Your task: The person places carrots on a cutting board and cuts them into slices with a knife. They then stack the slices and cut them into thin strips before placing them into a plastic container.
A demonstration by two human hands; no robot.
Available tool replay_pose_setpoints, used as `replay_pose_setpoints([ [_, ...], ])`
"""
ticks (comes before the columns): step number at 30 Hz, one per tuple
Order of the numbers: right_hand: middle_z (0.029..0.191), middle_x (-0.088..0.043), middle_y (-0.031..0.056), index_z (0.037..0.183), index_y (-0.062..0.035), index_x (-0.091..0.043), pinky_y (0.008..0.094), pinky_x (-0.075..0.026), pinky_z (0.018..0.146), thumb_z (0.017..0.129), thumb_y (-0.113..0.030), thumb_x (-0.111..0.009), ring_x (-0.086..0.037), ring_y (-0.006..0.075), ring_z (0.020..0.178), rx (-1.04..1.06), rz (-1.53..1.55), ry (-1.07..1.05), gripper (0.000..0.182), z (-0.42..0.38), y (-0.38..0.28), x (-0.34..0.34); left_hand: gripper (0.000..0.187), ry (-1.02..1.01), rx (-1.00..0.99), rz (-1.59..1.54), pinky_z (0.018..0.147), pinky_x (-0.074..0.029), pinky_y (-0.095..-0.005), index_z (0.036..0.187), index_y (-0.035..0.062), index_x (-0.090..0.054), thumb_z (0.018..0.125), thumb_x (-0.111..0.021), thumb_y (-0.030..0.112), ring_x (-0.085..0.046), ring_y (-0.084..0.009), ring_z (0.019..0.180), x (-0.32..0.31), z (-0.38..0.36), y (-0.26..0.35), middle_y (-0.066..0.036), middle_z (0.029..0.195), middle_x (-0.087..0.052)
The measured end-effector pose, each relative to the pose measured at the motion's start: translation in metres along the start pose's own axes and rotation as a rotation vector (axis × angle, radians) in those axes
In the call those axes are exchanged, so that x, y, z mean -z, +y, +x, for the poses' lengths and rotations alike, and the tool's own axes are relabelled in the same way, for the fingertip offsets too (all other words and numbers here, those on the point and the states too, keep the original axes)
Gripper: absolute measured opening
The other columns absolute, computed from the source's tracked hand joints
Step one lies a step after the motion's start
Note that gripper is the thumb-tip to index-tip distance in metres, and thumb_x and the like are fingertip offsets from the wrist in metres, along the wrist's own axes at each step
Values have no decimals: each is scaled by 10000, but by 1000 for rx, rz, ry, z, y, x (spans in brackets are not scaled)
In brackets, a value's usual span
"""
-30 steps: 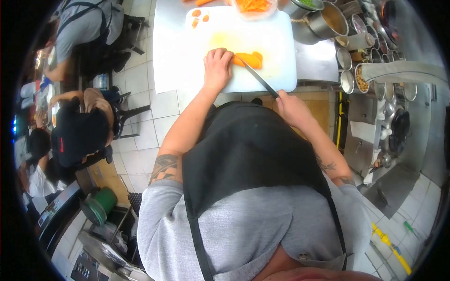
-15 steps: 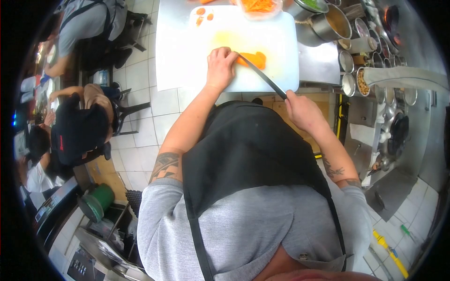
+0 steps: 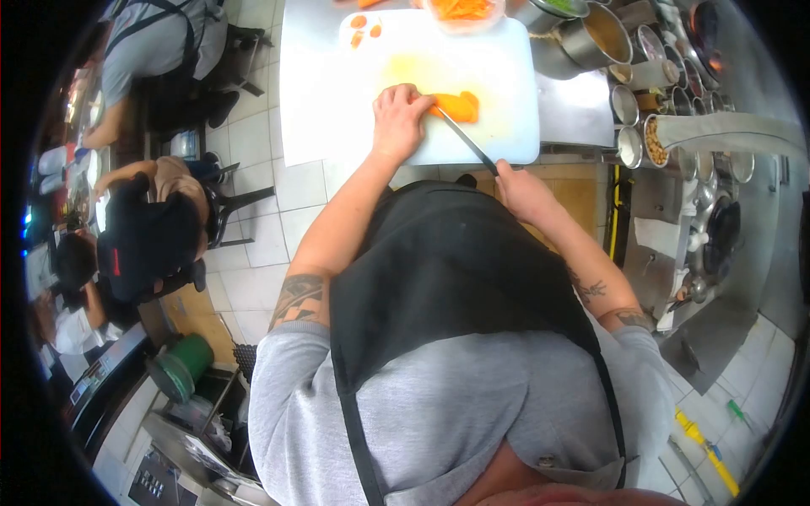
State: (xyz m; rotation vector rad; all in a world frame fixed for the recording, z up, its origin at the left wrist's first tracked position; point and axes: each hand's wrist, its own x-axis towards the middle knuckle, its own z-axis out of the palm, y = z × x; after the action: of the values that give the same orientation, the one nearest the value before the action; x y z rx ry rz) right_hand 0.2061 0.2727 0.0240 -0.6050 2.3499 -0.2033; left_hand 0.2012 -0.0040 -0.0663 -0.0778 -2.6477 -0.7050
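Note:
A white cutting board (image 3: 506, 76) lies at the table's front edge, with orange carrot slices (image 3: 458, 107) near its middle. My left hand (image 3: 400, 120) presses the carrot's left end on the board, its fingers bent together. My right hand (image 3: 525, 192) is wrapped round the handle of a knife (image 3: 469, 142). The blade slants up and left from that hand, its tip by my left fingertips and its edge against the carrot. Under my left fingers, the gripped part of the carrot is hidden.
Small carrot ends (image 3: 359, 30) lie at the board's upper left. A tub of shredded carrot (image 3: 462, 10) sits on its far edge. Metal pots (image 3: 597, 42) and containers of ingredients line the right side. Several seated people (image 3: 152, 228) are off to the left.
My right hand has drawn the knife back toward my body and slightly left. The blade tip has slid nearer the carrot. My left hand stays nearly in place.

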Motion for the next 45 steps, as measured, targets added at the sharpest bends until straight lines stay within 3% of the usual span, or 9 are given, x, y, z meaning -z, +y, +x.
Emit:
replay_pose_setpoints([
  [8,872,-715,311,1130,8,-520,604,-556,807,1061,-166,-469,-709,503,867,-22,-70,66,194,-30,-22,33,187,89,33,-71,985,-421,-482,1094,121,-660,916,-699,80,-551,-357,1167,-4,-2,-4,-95,1198,-625],
  [17,878,-708,320,1143,18,-515,612,-545,805,1064,-159,-468,-700,512,889,16,-64,40,200,-27,-20,37,200,90,27,-104,974,-429,-471,1080,122,-668,896,-700,52,-551,-353,1158,-1,-2,-5,-91,1176,-621],
  [26,901,-711,311,1145,19,-509,607,-536,811,1072,-179,-476,-694,504,907,38,15,26,214,9,-1,-3,349,3,5,-26,994,-416,-497,1182,181,-701,866,-672,34,-550,-362,1163,-1,-2,-6,-81,1164,-620],
  [35,870,-721,275,1133,6,-525,580,-556,787,1070,-195,-487,-714,467,871,4,-105,73,214,-13,-18,25,195,103,44,-140,1001,-431,-477,1108,92,-650,921,-682,44,-556,-366,1164,-3,-3,-10,-117,1189,-626],
  [45,879,-721,279,1139,4,-524,581,-556,809,1070,-173,-480,-712,477,883,29,-137,43,195,-25,-24,48,188,127,28,-151,984,-442,-472,1071,94,-665,899,-691,22,-563,-363,1131,-3,-4,-11,-106,1161,-633],
])
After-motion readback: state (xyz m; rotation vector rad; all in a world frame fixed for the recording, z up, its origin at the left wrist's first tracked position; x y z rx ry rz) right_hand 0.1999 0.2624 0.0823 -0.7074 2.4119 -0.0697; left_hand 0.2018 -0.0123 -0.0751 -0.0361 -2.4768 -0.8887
